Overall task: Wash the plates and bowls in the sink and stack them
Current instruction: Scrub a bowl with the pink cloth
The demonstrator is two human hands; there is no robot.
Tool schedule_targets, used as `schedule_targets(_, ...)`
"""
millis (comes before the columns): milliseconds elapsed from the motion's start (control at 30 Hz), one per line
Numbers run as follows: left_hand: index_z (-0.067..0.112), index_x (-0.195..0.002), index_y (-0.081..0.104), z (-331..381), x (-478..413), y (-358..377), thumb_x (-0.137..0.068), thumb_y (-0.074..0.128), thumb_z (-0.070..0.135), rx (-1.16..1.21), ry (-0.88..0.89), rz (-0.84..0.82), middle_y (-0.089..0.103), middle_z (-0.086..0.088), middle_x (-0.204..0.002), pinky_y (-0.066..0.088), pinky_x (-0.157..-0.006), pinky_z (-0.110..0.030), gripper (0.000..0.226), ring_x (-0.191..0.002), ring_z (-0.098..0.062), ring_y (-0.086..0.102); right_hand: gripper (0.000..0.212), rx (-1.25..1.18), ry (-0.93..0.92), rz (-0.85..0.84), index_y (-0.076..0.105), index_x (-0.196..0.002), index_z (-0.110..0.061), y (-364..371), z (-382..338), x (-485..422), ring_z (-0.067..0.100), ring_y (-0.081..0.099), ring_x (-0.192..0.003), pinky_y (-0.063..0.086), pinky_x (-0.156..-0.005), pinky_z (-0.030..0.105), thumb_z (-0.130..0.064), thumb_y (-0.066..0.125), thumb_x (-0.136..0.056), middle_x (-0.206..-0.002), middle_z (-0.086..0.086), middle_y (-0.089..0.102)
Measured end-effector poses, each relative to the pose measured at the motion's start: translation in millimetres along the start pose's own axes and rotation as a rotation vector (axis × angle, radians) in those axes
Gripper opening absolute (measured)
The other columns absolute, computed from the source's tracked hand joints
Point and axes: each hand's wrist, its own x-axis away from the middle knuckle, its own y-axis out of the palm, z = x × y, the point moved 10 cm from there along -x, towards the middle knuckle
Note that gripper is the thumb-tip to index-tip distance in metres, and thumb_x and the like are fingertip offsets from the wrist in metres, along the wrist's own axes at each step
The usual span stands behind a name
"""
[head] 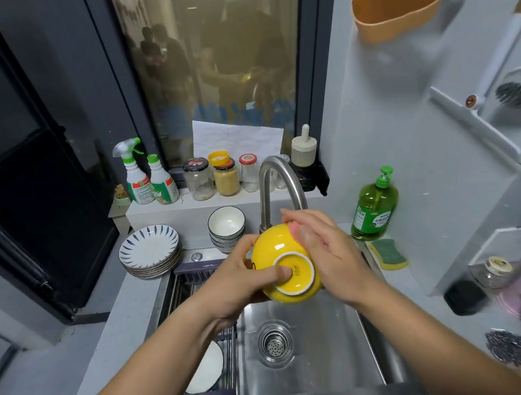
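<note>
- Holding a glossy yellow ceramic bowl (271, 243), the left grip (238, 281) has its thumb pressed on the white-ringed foot and its fingers wrapped round the far side. The bowl is tipped with its base toward the camera.
- The right grip (327, 251) lies with fingers fairly straight over the bowl's right flank, pressing a pink scrubbing pad (295, 229) against it.
- Both grips hang above the stainless steel sink (314, 356), just in front of the curved steel tap (278, 177).
- Left of and beyond the left grip, a stack of white plates with blue petal strokes (148, 248) sits on the grey counter (130, 303).
- Just beyond it stands a stack of white dark-rimmed bowls (226, 224).
- Below the left forearm, a plain white plate (206, 372) lies in the sink rack.
- Right of the right grip stand a green pump bottle of dish soap (375, 209) and a green-and-yellow sponge (388, 254).
</note>
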Motion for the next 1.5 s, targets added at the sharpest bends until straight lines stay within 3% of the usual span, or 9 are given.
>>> schedule_targets(200, 0.018, -0.127, 0.058, -13.8, -2.3, -10.4, -0.073, 0.084, 0.011, 0.388, -0.004, 0.138, 0.073, -0.012, -0.115, 0.054, -0.096, -0.062, 0.060, -0.102, -0.033, 0.073, 0.044, -0.134, 0.065, 0.218, 0.037, -0.145, -0.052, 21.8, 29.2, 43.1, 0.010, 0.042, -0.139, 0.042, -0.109, 0.055, -0.050, 0.033, -0.101, -0.155, -0.020, 0.031)
schedule_targets(367, 0.016, -0.131, 0.055, -19.8, -0.7, 0.1, -0.070, 0.081, 0.014, 0.381, 0.017, 0.137, 0.074, -0.011, -0.114, 0.053, -0.100, -0.061, 0.067, -0.101, -0.032, 0.073, 0.039, -0.177, 0.066, 0.234, 0.048, -0.137, -0.037, 4.9, 12.6, 9.0, -0.001, 0.047, -0.132, 0.038, -0.114, 0.030, -0.036, 0.047, -0.098, -0.145, -0.002, 0.045)
schedule_targets(567, 0.015, -0.132, 0.052, -19.5, 1.4, 8.7, -0.064, 0.089, 0.016, 0.436, 0.086, 0.147, 0.072, -0.015, -0.121, 0.052, -0.102, -0.059, 0.078, -0.108, -0.034, 0.070, 0.054, -0.087, 0.085, 0.245, 0.052, -0.139, -0.026, 3.8, 19.1, 16.3, -0.001, 0.048, -0.130, 0.038, -0.104, 0.012, -0.028, 0.071, -0.089, -0.139, -0.008, 0.052)
schedule_targets(733, 0.008, -0.127, 0.053, -24.9, 8.6, 0.6, -0.063, 0.090, 0.015, 0.161, -0.034, 0.065, 0.075, -0.009, -0.107, 0.059, -0.094, -0.051, 0.075, -0.095, -0.025, 0.073, 0.053, 0.029, 0.040, -0.044, 0.053, -0.136, -0.030, -2.0, 14.7, 7.2, -0.002, 0.050, -0.126, 0.040, -0.102, 0.012, -0.033, 0.068, -0.085, -0.137, -0.010, 0.053)
schedule_targets(933, 0.026, -0.129, 0.052, -11.4, -4.2, 4.0, -0.061, 0.090, 0.017, -0.118, -0.087, -0.074, 0.067, -0.010, -0.117, 0.061, -0.080, -0.043, 0.078, -0.099, -0.022, 0.072, 0.057, 0.228, -0.035, -0.408, 0.055, -0.139, -0.026, 18.2, 1.6, -12.7, 0.001, 0.050, -0.126, 0.036, -0.105, 0.013, -0.035, 0.072, -0.085, -0.135, -0.008, 0.051)
schedule_targets(1067, 0.019, -0.129, 0.055, -15.4, -2.5, -0.4, -0.066, 0.085, 0.008, 0.044, -0.092, -0.017, 0.072, -0.005, -0.106, 0.061, -0.080, -0.049, 0.072, -0.096, -0.026, 0.073, 0.044, 0.011, 0.050, -0.208, 0.060, -0.134, -0.027, 11.7, 6.0, -10.2, -0.002, 0.050, -0.128, 0.038, -0.109, 0.019, -0.042, 0.057, -0.093, -0.136, -0.012, 0.054)
schedule_targets(1200, 0.012, -0.139, 0.050, -31.3, -7.4, -3.9, -0.067, 0.086, 0.013, 0.345, -0.120, 0.101, 0.069, -0.018, -0.125, 0.061, -0.083, -0.058, 0.080, -0.100, -0.038, 0.073, 0.040, -0.091, 0.108, 0.047, 0.047, -0.137, -0.044, 14.3, 29.8, 17.1, -0.001, 0.040, -0.138, 0.032, -0.118, 0.026, -0.050, 0.037, -0.099, -0.150, -0.023, 0.039)
schedule_targets(1333, 0.003, -0.149, 0.042, -32.7, -11.6, 9.7, -0.088, 0.073, 0.010, 0.670, -0.104, 0.078, 0.061, -0.028, -0.138, 0.060, -0.086, -0.055, 0.069, -0.115, -0.043, 0.068, 0.050, -0.110, 0.075, 0.074, 0.031, -0.149, -0.038, 35.7, 29.4, 32.3, -0.004, 0.020, -0.148, 0.022, -0.118, 0.014, -0.033, 0.042, -0.101, -0.164, -0.011, 0.018)
schedule_targets(1500, 0.009, -0.147, 0.043, -43.6, -10.6, 27.4, -0.080, 0.076, 0.012, 0.594, -0.084, 0.070, 0.062, -0.027, -0.137, 0.054, -0.101, -0.058, 0.075, -0.114, -0.039, 0.067, 0.044, -0.096, 0.141, 0.200, 0.054, -0.132, -0.037, 0.7, 28.6, 2.3, -0.004, 0.048, -0.126, 0.037, -0.107, 0.013, -0.036, 0.067, -0.090, -0.137, -0.007, 0.051)
